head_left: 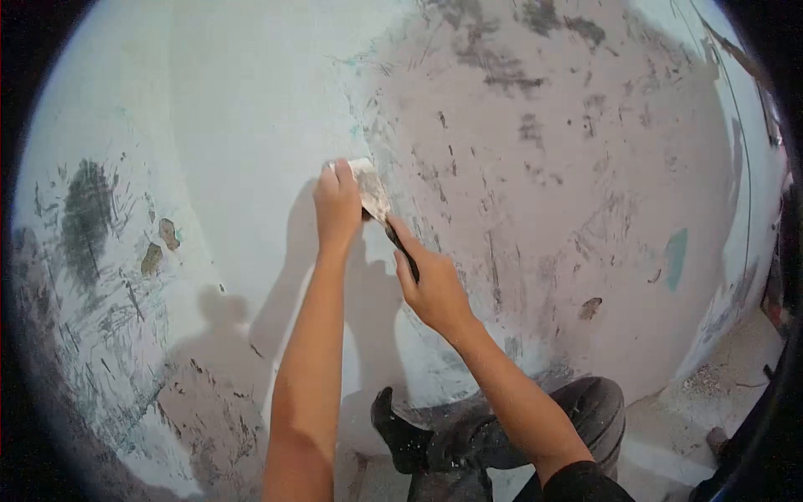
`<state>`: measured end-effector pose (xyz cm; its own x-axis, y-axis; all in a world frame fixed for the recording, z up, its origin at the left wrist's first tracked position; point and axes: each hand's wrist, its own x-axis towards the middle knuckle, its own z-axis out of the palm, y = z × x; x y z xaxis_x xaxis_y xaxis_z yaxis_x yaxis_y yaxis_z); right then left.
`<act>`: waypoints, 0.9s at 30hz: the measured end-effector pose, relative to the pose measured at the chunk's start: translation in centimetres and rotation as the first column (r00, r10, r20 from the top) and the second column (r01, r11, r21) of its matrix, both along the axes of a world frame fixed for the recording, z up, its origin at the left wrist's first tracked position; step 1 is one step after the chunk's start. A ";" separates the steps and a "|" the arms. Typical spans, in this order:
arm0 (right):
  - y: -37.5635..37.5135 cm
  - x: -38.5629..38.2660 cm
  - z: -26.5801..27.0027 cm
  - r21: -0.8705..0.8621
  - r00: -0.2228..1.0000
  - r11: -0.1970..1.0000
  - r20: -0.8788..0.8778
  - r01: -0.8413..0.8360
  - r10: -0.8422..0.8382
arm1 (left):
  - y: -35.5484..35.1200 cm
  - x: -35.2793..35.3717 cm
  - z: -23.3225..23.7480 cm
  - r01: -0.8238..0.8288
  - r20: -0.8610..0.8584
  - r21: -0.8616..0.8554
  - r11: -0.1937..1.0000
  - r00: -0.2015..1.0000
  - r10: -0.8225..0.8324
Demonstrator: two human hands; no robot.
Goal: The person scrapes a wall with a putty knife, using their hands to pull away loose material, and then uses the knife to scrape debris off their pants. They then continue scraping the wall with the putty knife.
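Observation:
My right hand (433, 289) is closed around the black handle of a putty knife (375, 192). The knife tilts up and to the left, and its broad blade is smeared with pale filler. Beside the blade's left edge is my left hand (337, 205), raised against the wall with its fingers bent. A small dark bit shows under that palm; what the hand grips is hidden. Both hands are at a worn wall (251, 109), where a smooth pale band meets a stained pinkish-grey area.
Dark scuffs (88, 222) and small chipped holes (170, 234) mark the wall at left. Another chip (590, 308) lies low on the right. My bent leg in dark trousers (598, 414) and a black shoe (406, 439) are close to the wall's foot. Rubble (711, 381) litters the floor at right.

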<state>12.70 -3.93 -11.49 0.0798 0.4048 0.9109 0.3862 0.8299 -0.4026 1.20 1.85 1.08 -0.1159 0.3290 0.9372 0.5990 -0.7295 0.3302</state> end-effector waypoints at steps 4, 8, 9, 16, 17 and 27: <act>0.1 0.1 -1.0 0.003 0.999 1.000 0.014 0.031 -0.031 | -1.0 0.6 -1.2 0.139 0.048 -0.054 0.989 0.990 -0.136; -0.5 0.6 -0.4 -0.025 0.996 0.997 0.035 0.078 -0.077 | -0.1 0.7 -0.9 0.256 0.115 -0.073 0.964 0.962 -0.246; -0.4 0.7 -0.4 0.001 0.996 0.997 0.035 0.080 -0.080 | -0.7 0.8 -0.8 0.243 0.096 -0.082 0.967 0.967 -0.235; -0.9 2.5 1.9 0.013 0.994 0.997 0.076 0.082 -0.083 | -0.8 1.6 0.3 0.349 0.216 -0.112 0.930 0.922 -0.320; -1.0 2.8 2.6 -0.005 0.988 0.994 0.110 0.110 -0.109 | -0.7 1.6 0.8 0.348 0.219 -0.100 0.932 0.922 -0.321; -1.4 3.5 5.4 -0.038 0.949 0.976 0.247 0.213 -0.197 | 0.5 0.5 2.6 0.367 0.207 -0.139 0.920 0.919 -0.335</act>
<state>16.17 -5.38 -6.08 -0.0510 0.4606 0.8862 0.6374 0.6981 -0.3262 1.70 2.31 3.63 -0.1208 0.5326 0.8377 0.2353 -0.8045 0.5454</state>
